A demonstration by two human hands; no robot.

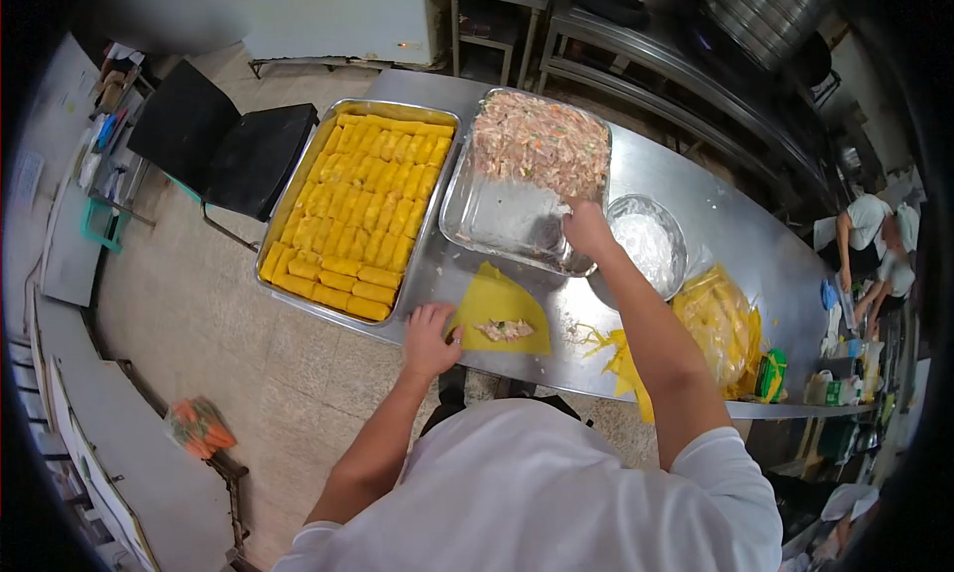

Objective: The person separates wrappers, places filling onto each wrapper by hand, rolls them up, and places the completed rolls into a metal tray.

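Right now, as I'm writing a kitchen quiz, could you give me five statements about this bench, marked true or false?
1. A rectangular metal tray of yellow rolls stands left of a rectangular metal tray of pinkish chopped filling in the picture. True.
2. The bare right hand rests on the yellow rolls. False: the right hand is at the filling tray.
3. A small heap of filling lies on a flat yellow wrapper sheet. True.
4. A round metal bowl stands between the two trays. False: the bowl is right of the filling tray.
5. The bare left hand is at the wrapper's left edge. True.
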